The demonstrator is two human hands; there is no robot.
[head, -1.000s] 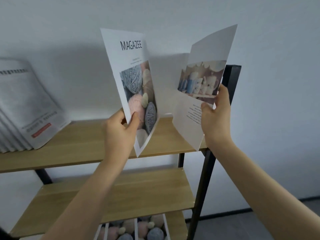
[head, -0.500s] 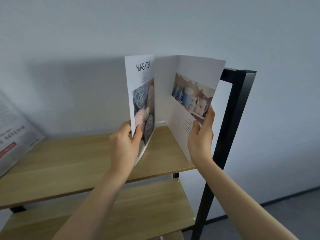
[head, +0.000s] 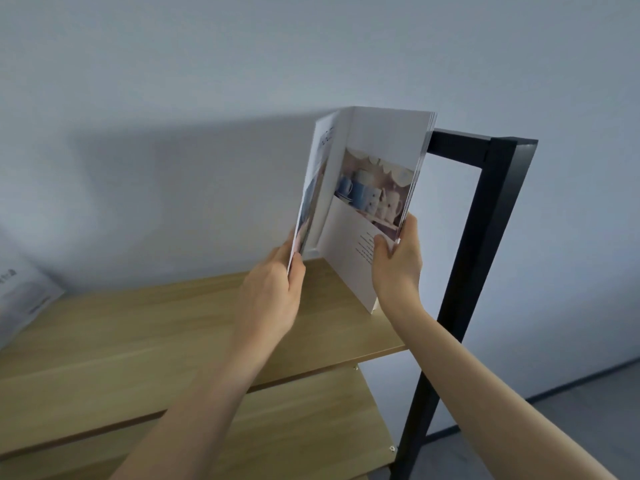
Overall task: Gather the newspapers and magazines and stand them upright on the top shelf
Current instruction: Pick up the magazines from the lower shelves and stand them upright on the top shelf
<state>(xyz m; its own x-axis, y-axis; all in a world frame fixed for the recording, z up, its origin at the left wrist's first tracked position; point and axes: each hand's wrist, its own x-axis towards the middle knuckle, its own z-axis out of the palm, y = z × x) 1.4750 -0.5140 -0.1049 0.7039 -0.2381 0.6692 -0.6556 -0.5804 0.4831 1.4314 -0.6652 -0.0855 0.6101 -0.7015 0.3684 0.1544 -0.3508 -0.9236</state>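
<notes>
A white magazine [head: 375,161] stands upright at the right end of the wooden top shelf [head: 156,327], its lower corner on the board. It is partly open like a V, with a photo of blue and white mugs on the page facing me. My left hand [head: 277,289] pinches the front cover's lower edge. My right hand [head: 398,261] grips the thicker right-hand stack of pages near its bottom. A folded newspaper [head: 20,299] leans at the shelf's far left, cut off by the frame edge.
The shelf's black metal frame post [head: 485,237] rises just right of the magazine. A second wooden shelf [head: 294,427] lies below. A pale wall stands close behind; grey floor [head: 554,420] shows at the lower right.
The magazine has moved right and down onto the shelf's right end and has closed much narrower. Both hands came closer together. The view shifted right, so the newspapers slid almost out of frame.
</notes>
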